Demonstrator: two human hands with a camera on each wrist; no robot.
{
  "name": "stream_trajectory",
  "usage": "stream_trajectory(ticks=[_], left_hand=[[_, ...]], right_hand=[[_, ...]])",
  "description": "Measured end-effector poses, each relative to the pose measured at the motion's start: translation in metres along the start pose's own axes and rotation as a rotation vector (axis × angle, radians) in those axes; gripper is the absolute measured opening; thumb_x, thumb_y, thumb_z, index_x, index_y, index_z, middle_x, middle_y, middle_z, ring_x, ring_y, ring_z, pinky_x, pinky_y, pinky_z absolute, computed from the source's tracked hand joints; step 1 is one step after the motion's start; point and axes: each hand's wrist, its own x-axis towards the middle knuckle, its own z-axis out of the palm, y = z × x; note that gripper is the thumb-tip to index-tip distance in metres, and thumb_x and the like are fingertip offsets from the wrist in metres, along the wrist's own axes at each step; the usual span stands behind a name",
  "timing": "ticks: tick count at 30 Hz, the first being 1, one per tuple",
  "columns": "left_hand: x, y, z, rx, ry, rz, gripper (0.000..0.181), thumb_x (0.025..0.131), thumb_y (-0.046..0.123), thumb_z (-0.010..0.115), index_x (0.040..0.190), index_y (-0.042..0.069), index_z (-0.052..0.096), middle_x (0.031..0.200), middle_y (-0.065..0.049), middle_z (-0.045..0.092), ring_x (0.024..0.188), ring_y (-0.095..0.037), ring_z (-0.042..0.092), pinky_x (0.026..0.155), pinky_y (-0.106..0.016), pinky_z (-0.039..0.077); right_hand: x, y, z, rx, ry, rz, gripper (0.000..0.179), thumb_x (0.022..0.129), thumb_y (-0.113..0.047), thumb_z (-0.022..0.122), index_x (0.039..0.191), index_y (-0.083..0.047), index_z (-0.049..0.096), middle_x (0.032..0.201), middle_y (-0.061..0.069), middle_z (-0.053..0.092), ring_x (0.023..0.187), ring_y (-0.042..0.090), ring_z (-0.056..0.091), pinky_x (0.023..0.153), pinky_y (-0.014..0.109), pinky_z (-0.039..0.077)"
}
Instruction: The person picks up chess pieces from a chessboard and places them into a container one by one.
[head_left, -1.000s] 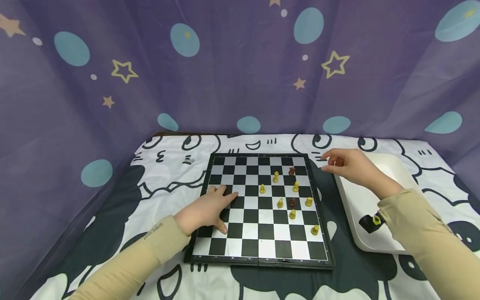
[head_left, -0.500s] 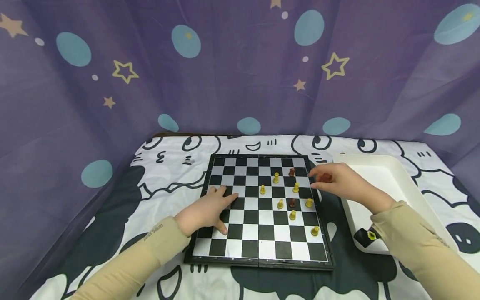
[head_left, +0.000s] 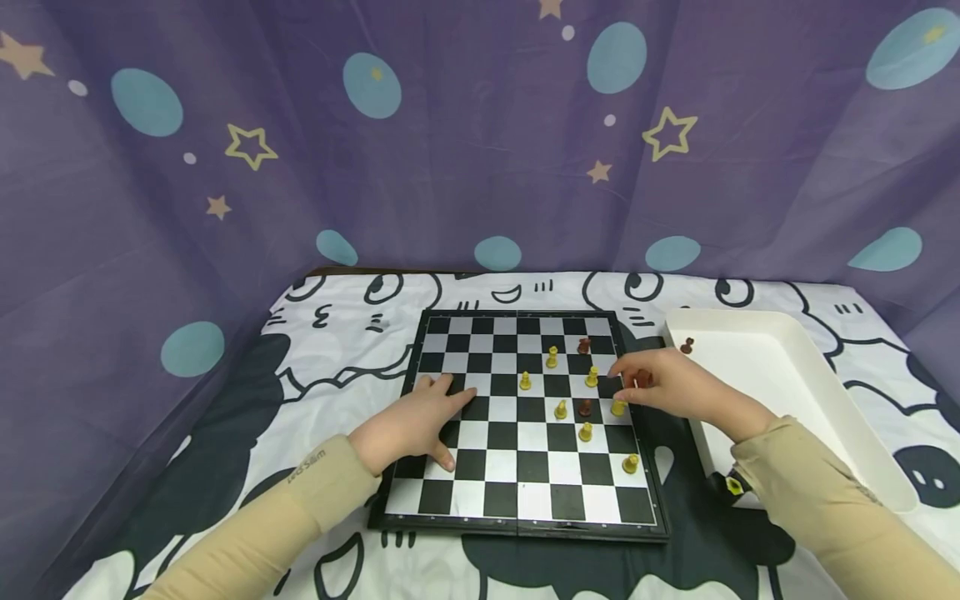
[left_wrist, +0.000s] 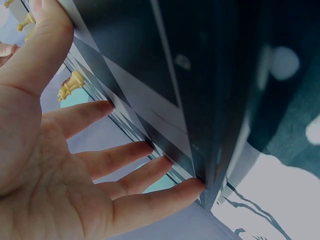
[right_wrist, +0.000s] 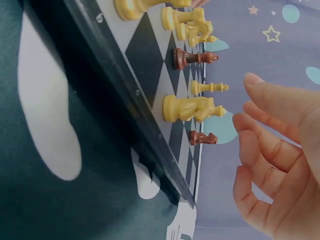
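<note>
A black-and-white chessboard (head_left: 502, 433) lies on the patterned cloth, with several yellow chess pieces (head_left: 585, 431) on its right half. Two brown pieces stand among them: a knight (right_wrist: 202, 138) near the far right and another brown piece (head_left: 585, 407) nearer the middle. My left hand (head_left: 408, 421) rests on the board's left side, fingers spread, touching its surface. Over the right edge hovers my right hand (head_left: 663, 385), fingers loosely bent. The right wrist view shows nothing between its thumb and fingertips. Just below those fingertips sits a yellow piece (head_left: 618, 407), partly covered in the head view.
A white tray (head_left: 795, 375) stands right of the board, partly under my right forearm. Small brown pieces (head_left: 687, 345) lie in its far left corner. A purple curtain (head_left: 465, 150) hangs behind the cloth.
My right hand has moved left and nearer, from over the tray's edge to the board's right side. Brown pieces in the tray now show. The left hand stays put.
</note>
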Motion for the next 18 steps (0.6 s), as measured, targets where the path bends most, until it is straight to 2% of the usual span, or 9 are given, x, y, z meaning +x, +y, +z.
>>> stream_trajectory(ticks=[10, 18], left_hand=[[-0.0003, 0.0010, -0.0014, 0.003, -0.002, 0.007, 0.102, 0.056, 0.036, 0.087, 0.144, 0.011, 0.041, 0.145, -0.026, 0.034, 0.127, -0.045, 0.035, 0.100, -0.050, 0.042], [-0.0014, 0.0023, -0.0027, 0.003, -0.012, 0.007, 0.101, 0.057, 0.035, 0.086, 0.144, 0.011, 0.041, 0.145, -0.026, 0.034, 0.127, -0.045, 0.035, 0.100, -0.050, 0.042]], right_hand=[[-0.0004, 0.0052, 0.0050, 0.031, -0.084, 0.012, 0.028, 0.081, -0.019, 0.075, 0.103, -0.003, 0.069, 0.073, -0.007, 0.059, 0.062, 0.005, 0.048, 0.056, 0.024, 0.043], [0.0009, 0.0104, 0.0082, 0.020, -0.120, 0.022, 0.028, 0.081, -0.016, 0.074, 0.104, -0.003, 0.068, 0.074, -0.007, 0.060, 0.063, 0.006, 0.049, 0.057, 0.024, 0.043]])
